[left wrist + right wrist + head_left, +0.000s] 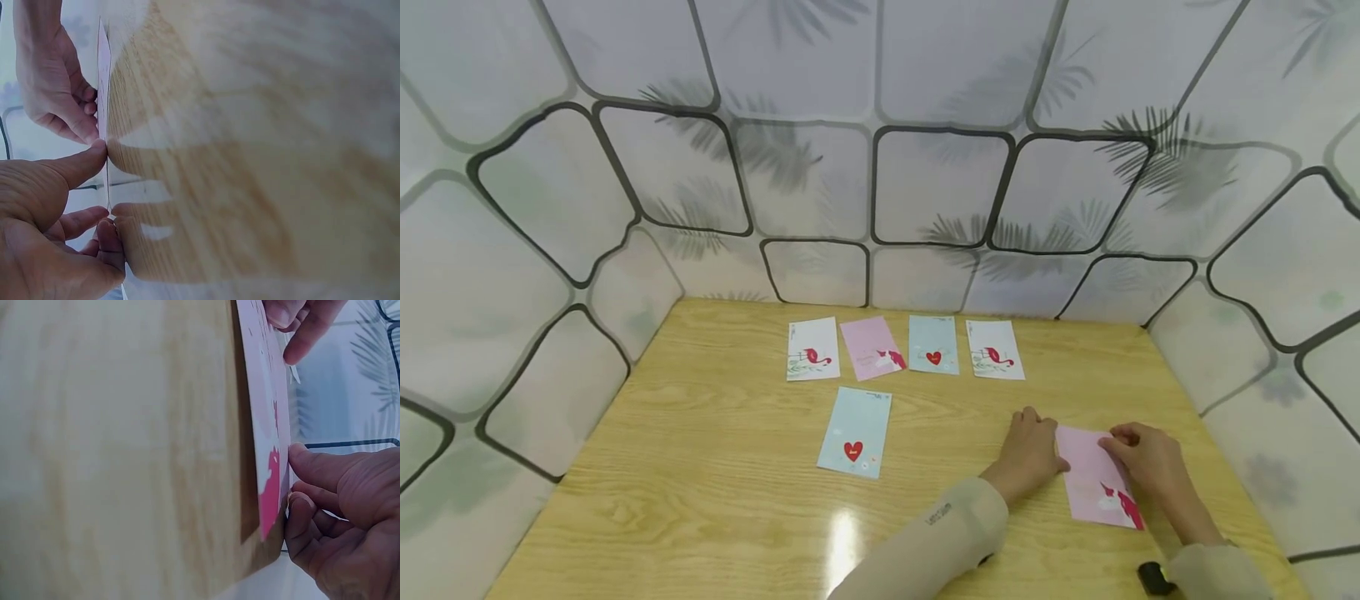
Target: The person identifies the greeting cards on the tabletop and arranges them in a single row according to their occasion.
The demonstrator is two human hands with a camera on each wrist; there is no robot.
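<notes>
I see the fingers [94, 153] of my left hand [1028, 454] and right hand [1150, 462] pinching the pink card's [1093, 483] edges at the near right of the pale wood-grain worktop [700, 467], a blue heart card [854, 432] and four more cards [904, 347] farther out, tile-patterned walls [940, 183] around.

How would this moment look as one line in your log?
left hand: grips pink card left edge | right hand: pinches its top edge | card: on table

We see a small staged recording booth, not a lived-in room. A wood-grain tabletop [700, 467] sits boxed in by panels [940, 167] printed with tile outlines and palm-leaf shadows.
</notes>
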